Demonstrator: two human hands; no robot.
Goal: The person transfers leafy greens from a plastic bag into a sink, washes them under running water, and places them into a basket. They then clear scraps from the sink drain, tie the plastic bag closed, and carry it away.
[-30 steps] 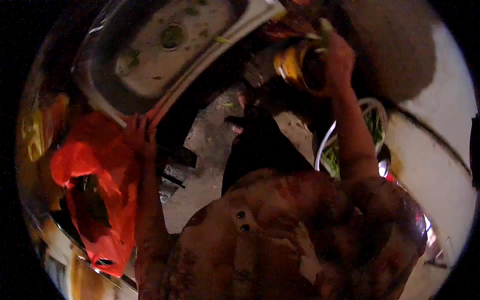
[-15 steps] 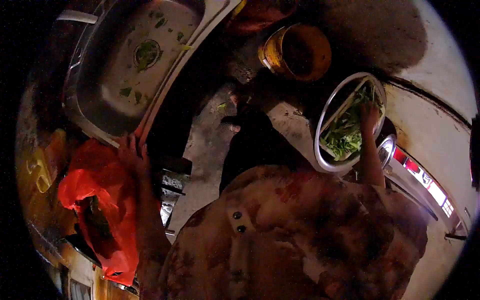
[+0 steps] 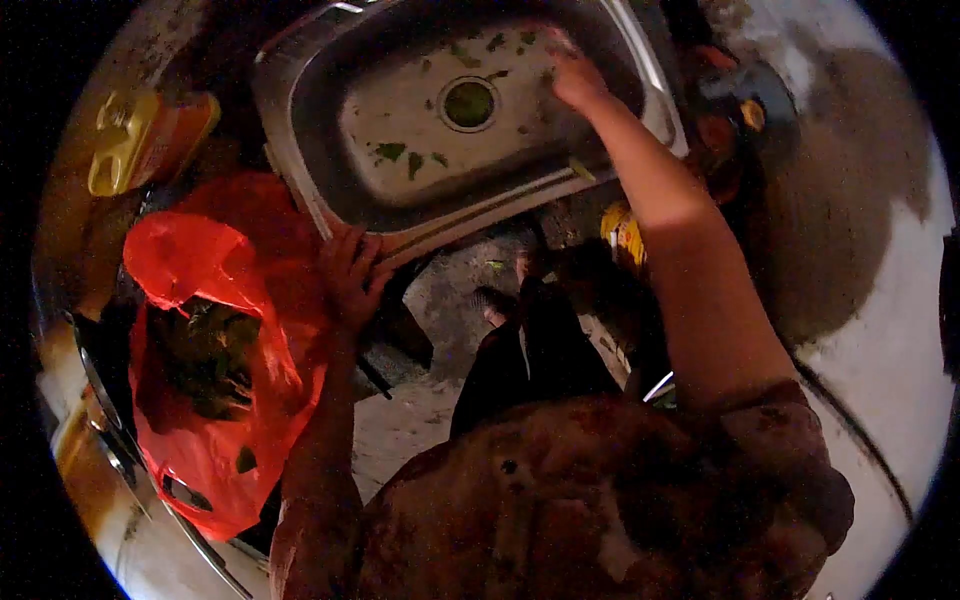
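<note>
My left hand [image 3: 352, 272] rests on the near-left corner of the metal sink [image 3: 440, 240], its fingers spread and nothing in them. Over the right side of the basin reaches my right hand [image 3: 578, 80]. It is blurred, and its fingers are too unclear to show whether they hold anything. Bits of green leaf [image 3: 392, 152] are scattered on the sink floor, around a drain [image 3: 468, 104] with green matter in it. Beside my left hand lies a red plastic bag [image 3: 285, 400], its mouth open on dark leafy greens [image 3: 215, 350].
A yellow jug [image 3: 125, 150] lies left of the sink. Part of a yellow bucket [image 3: 622, 235] shows behind my right forearm. A dark rounded object [image 3: 765, 100] stands right of the sink. My feet are on the floor below.
My right hand has left the leafy greens in the metal bowl and moved over the sink. The view has turned, and the bowl is out of sight. My left hand stays on the sink edge.
</note>
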